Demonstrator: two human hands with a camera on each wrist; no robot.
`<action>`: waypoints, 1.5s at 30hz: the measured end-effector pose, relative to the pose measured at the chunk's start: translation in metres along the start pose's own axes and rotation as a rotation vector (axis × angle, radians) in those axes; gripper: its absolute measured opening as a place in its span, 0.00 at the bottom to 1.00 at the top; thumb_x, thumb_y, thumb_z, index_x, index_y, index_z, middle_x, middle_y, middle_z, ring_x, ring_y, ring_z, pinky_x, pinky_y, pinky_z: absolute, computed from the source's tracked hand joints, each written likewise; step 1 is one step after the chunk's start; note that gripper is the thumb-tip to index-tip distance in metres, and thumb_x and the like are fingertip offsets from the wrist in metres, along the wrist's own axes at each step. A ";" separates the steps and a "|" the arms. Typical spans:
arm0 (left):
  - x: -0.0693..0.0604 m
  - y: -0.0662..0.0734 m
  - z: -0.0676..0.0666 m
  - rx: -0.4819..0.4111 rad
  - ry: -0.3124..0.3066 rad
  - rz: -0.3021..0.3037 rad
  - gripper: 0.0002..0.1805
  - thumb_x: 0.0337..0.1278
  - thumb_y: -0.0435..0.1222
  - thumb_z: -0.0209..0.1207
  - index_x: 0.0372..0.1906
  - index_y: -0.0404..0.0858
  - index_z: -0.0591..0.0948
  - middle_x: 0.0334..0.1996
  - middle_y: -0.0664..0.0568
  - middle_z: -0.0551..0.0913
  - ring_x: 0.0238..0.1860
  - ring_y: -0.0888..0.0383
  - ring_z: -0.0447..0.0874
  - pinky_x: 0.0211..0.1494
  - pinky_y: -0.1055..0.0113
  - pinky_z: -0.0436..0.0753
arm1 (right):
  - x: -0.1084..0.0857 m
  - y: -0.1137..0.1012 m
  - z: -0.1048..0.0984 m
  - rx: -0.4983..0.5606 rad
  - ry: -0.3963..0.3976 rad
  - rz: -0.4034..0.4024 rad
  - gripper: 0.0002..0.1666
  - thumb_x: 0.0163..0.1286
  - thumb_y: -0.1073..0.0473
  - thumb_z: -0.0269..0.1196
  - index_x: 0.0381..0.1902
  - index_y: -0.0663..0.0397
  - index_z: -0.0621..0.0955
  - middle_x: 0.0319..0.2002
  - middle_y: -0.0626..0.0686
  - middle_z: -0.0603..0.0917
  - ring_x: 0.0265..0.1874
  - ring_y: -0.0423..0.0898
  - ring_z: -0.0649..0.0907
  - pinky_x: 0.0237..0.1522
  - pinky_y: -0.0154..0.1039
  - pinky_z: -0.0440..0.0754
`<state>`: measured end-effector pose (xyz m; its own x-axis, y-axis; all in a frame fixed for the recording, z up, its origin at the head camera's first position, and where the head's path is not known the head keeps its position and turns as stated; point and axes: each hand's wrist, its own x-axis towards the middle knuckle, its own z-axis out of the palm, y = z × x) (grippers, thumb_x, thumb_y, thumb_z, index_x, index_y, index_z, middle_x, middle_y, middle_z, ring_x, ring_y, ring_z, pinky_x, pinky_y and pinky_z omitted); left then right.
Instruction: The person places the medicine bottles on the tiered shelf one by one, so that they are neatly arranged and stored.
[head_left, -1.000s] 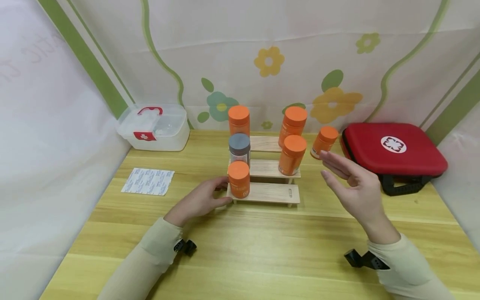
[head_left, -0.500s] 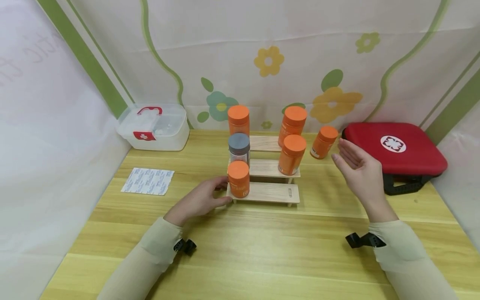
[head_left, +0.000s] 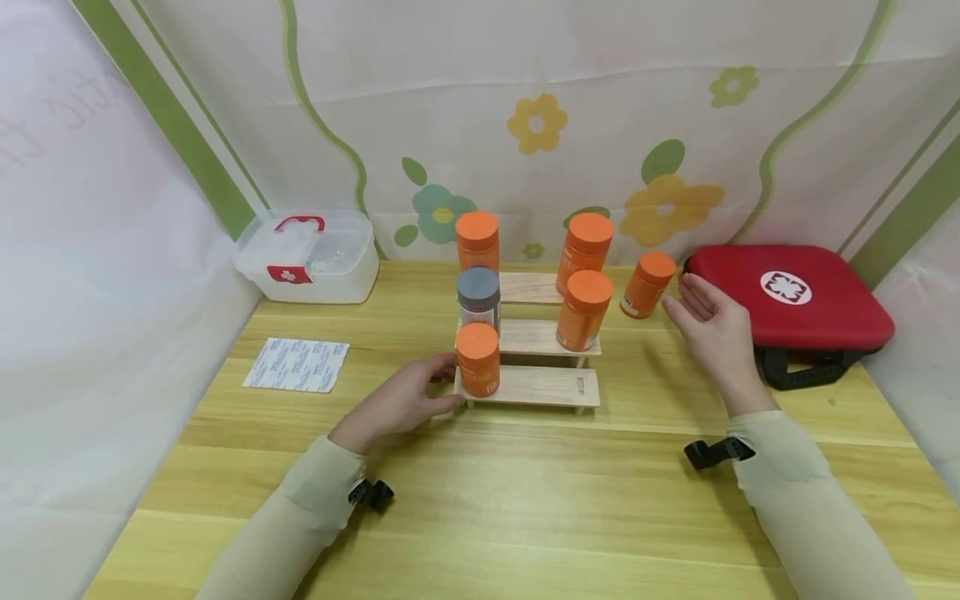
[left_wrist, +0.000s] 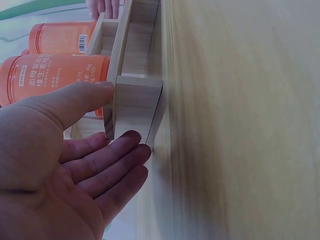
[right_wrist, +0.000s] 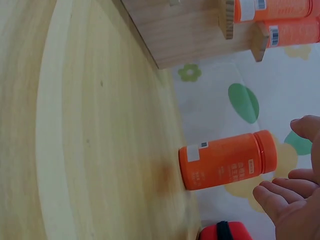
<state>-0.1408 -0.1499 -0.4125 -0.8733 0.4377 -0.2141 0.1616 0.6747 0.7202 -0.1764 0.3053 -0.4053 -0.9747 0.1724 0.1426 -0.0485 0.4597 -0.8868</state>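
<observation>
My left hand (head_left: 408, 396) holds the left end of the tiered wooden rack (head_left: 540, 386) at its lowest step. In the left wrist view its thumb and fingers lie at opposite corners of the step, beside an orange bottle (left_wrist: 55, 77). My right hand (head_left: 716, 337), fingers slightly bent, is beside an upright orange bottle (head_left: 647, 286) on the table, with a gap between them in the right wrist view. On the rack's left side stand an orange bottle (head_left: 478, 360), a grey-capped bottle (head_left: 478, 292) and another orange bottle (head_left: 477, 237); two orange bottles (head_left: 583, 312) are at right.
A red first-aid case (head_left: 840, 292) with a black handle lies behind and right of my right hand. At back left stands a translucent first-aid box (head_left: 330, 279). A white printed packet (head_left: 296, 364) lies on the table's left side. A flowered cloth (head_left: 450, 83) hangs behind.
My right hand first moved right, from in front of the loose orange bottle to its right side, then slightly left toward it. My left hand, the rack and the bottles stay in place.
</observation>
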 end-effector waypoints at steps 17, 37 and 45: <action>-0.001 0.004 -0.001 0.013 -0.001 -0.017 0.35 0.72 0.45 0.70 0.78 0.42 0.74 0.71 0.48 0.82 0.71 0.48 0.81 0.79 0.46 0.77 | 0.029 0.014 0.011 -0.015 -0.021 0.075 0.50 0.77 0.42 0.68 0.85 0.57 0.63 0.82 0.63 0.68 0.80 0.60 0.72 0.76 0.38 0.77; -0.001 0.003 -0.001 0.032 0.006 -0.017 0.35 0.73 0.46 0.69 0.79 0.42 0.73 0.71 0.48 0.82 0.71 0.48 0.81 0.78 0.46 0.78 | 0.047 0.011 0.021 -0.036 -0.026 0.022 0.47 0.77 0.43 0.69 0.83 0.58 0.66 0.78 0.64 0.74 0.77 0.60 0.76 0.77 0.45 0.78; -0.002 0.004 0.000 0.034 0.004 -0.013 0.36 0.73 0.45 0.69 0.80 0.42 0.72 0.72 0.47 0.81 0.71 0.47 0.81 0.78 0.46 0.78 | 0.047 0.013 0.023 -0.050 -0.019 0.041 0.45 0.78 0.45 0.67 0.81 0.63 0.68 0.75 0.67 0.77 0.74 0.63 0.78 0.75 0.45 0.80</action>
<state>-0.1388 -0.1482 -0.4094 -0.8772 0.4263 -0.2208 0.1654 0.7002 0.6946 -0.2278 0.2989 -0.4199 -0.9796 0.1754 0.0978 0.0021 0.4959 -0.8684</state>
